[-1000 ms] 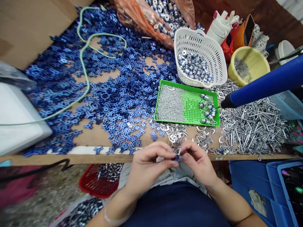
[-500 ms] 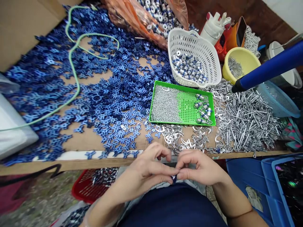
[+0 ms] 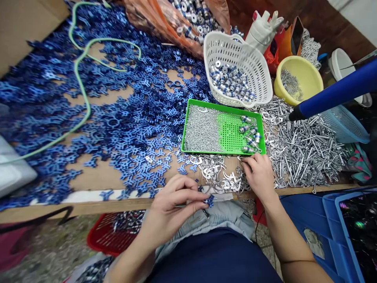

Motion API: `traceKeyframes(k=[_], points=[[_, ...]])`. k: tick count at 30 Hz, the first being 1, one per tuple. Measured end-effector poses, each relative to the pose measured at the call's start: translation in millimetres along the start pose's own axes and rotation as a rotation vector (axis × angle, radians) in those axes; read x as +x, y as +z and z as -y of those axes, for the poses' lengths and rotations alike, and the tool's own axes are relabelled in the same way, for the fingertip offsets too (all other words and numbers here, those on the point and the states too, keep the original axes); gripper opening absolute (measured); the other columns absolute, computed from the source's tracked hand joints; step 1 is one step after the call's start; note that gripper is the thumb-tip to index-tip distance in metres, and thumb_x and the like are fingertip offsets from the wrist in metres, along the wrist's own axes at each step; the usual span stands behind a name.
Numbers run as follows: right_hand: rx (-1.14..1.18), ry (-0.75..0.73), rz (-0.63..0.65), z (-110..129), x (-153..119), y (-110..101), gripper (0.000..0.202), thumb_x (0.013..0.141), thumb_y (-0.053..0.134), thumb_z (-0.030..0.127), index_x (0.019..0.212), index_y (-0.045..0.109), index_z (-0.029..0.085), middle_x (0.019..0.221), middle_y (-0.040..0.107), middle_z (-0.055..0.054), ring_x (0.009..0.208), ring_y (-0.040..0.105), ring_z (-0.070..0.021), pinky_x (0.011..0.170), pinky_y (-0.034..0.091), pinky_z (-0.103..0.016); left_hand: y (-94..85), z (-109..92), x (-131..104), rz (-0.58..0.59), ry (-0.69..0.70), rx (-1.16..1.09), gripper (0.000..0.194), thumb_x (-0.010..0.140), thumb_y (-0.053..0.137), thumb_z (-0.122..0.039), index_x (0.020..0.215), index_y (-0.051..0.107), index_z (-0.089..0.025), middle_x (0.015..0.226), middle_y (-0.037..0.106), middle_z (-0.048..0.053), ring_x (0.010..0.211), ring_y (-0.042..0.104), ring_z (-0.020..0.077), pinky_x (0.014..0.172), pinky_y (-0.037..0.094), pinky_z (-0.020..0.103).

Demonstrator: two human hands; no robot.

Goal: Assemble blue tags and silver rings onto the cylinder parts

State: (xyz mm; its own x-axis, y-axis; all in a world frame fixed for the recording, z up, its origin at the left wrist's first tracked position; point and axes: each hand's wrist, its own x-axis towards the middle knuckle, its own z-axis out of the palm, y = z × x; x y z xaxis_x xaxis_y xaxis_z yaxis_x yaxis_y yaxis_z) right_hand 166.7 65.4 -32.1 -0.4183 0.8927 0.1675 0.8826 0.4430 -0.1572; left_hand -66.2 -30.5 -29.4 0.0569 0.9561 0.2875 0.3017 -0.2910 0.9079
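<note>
My left hand [image 3: 176,204] pinches a small blue metal part [image 3: 209,201] just off the table's front edge. My right hand [image 3: 259,173] reaches over the silver curved pieces [image 3: 213,168], its fingers pressed together below the front rim of the green tray [image 3: 223,151]; what lies between those fingertips is too small to make out. Tiny silver pins [image 3: 202,129] fill the tray's left part, and several blue-and-silver cylinders [image 3: 249,140] lie at its right end. Blue Y-shaped pieces [image 3: 147,129] cover the table to the left.
A white basket [image 3: 256,59] of cylinders stands behind the tray, beside a yellow bowl [image 3: 312,78]. Silver rods [image 3: 309,149] are heaped at the right. A blue pole [image 3: 335,90] juts in above them. Below the table are a red basket [image 3: 101,236] and blue crate [image 3: 326,220].
My right hand has left my left hand and moved forward to the silver pieces by the tray. My left hand has shifted slightly left and up with the blue part. The view has shifted a little.
</note>
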Motion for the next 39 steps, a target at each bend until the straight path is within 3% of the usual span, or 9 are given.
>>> traceKeyframes(k=[4, 8, 12, 15, 25, 28, 30, 34, 39], points=[[0.253, 0.058, -0.137, 5.5, -4.4, -10.6, 0.012, 0.085, 0.053, 0.022, 0.089, 0.064, 0.02, 0.087, 0.063, -0.005, 0.082, 0.052, -0.0186, 0.072, 0.044, -0.033, 2.2, -0.5, -0.1, -0.022, -0.018, -0.044, 0.016, 0.074, 0.068, -0.014, 0.086, 0.069, -0.025, 0.074, 0.053, -0.001, 0.07, 0.053, 0.0126, 0.059, 0.043, 0.023], [0.843, 0.263, -0.231, 23.3, -13.9, -30.4, 0.015, 0.081, 0.06, 0.019, 0.094, 0.064, 0.026, 0.083, 0.063, 0.001, 0.071, 0.057, -0.0119, 0.065, 0.047, -0.026, 5.4, -1.7, 0.8, -0.062, -0.058, -0.149, 0.015, 0.074, 0.068, -0.015, 0.084, 0.07, -0.025, 0.072, 0.051, -0.001, 0.069, 0.052, 0.0121, 0.058, 0.042, 0.023], [1.54, 0.388, 0.246, 45.8, -18.0, -41.5, 0.013, 0.074, 0.069, 0.026, 0.087, 0.069, 0.027, 0.074, 0.064, 0.001, 0.061, 0.059, -0.0099, 0.056, 0.05, -0.023, 6.8, -5.1, 2.7, -0.064, -0.099, -0.284, 0.011, 0.074, 0.069, -0.018, 0.082, 0.071, -0.025, 0.072, 0.05, 0.0, 0.066, 0.052, 0.0121, 0.056, 0.043, 0.023], [1.76, 0.462, 0.529, 58.0, -15.8, -38.2, 0.02, 0.06, 0.079, 0.027, 0.079, 0.072, 0.026, 0.065, 0.064, 0.001, 0.056, 0.058, -0.0102, 0.051, 0.049, -0.021, 6.6, -7.5, 3.2, -0.07, -0.105, -0.34, 0.008, 0.073, 0.07, -0.021, 0.08, 0.072, -0.024, 0.071, 0.049, 0.0, 0.066, 0.051, 0.0125, 0.056, 0.044, 0.023], [1.867, 0.586, 0.656, 74.0, -12.2, -14.5, 0.016, 0.053, 0.082, 0.031, 0.062, 0.071, 0.023, 0.055, 0.059, 0.003, 0.045, 0.047, -0.0046, 0.043, 0.037, -0.017, 9.0, -6.1, 0.5, -0.075, -0.125, -0.409, 0.008, 0.071, 0.072, -0.022, 0.079, 0.073, -0.025, 0.07, 0.048, 0.001, 0.066, 0.05, 0.0121, 0.056, 0.044, 0.023], [1.764, 0.579, 0.672, 67.9, -13.1, -11.2, 0.022, 0.055, 0.08, 0.037, 0.07, 0.071, 0.023, 0.057, 0.06, 0.003, 0.046, 0.048, -0.0072, 0.044, 0.038, -0.02, 7.9, -5.1, 1.0, -0.083, -0.121, -0.426, 0.009, 0.072, 0.072, -0.021, 0.08, 0.072, -0.025, 0.07, 0.048, 0.0, 0.066, 0.05, 0.012, 0.057, 0.044, 0.023], [1.474, 0.513, 0.463, 56.9, -12.1, -9.8, 0.019, 0.065, 0.074, 0.037, 0.076, 0.07, 0.023, 0.067, 0.063, 0.001, 0.057, 0.053, -0.011, 0.053, 0.042, -0.024, 6.0, -4.7, 1.1, -0.104, -0.12, -0.407, 0.01, 0.072, 0.071, -0.02, 0.081, 0.072, -0.026, 0.07, 0.048, 0.0, 0.066, 0.05, 0.0119, 0.056, 0.044, 0.023], [0.505, 0.277, -0.031, 29.8, -7.0, -4.7, 0.013, 0.082, 0.056, 0.028, 0.082, 0.067, 0.022, 0.079, 0.062, -0.004, 0.08, 0.05, -0.019, 0.072, 0.039, -0.033, 3.3, -4.0, 1.0, -0.141, -0.122, -0.372, 0.012, 0.072, 0.071, -0.02, 0.082, 0.073, -0.026, 0.071, 0.049, 0.001, 0.066, 0.05, 0.0123, 0.055, 0.044, 0.023], [0.007, 0.066, 0.007, 21.9, 0.6, 6.0, 0.016, 0.085, 0.054, 0.028, 0.085, 0.066, 0.019, 0.079, 0.059, -0.007, 0.079, 0.044, -0.0221, 0.069, 0.036, -0.034, 3.7, -3.6, 0.2, -0.138, -0.137, -0.359, 0.014, 0.071, 0.071, -0.018, 0.082, 0.073, -0.026, 0.071, 0.05, 0.001, 0.066, 0.051, 0.0128, 0.053, 0.044, 0.023]])
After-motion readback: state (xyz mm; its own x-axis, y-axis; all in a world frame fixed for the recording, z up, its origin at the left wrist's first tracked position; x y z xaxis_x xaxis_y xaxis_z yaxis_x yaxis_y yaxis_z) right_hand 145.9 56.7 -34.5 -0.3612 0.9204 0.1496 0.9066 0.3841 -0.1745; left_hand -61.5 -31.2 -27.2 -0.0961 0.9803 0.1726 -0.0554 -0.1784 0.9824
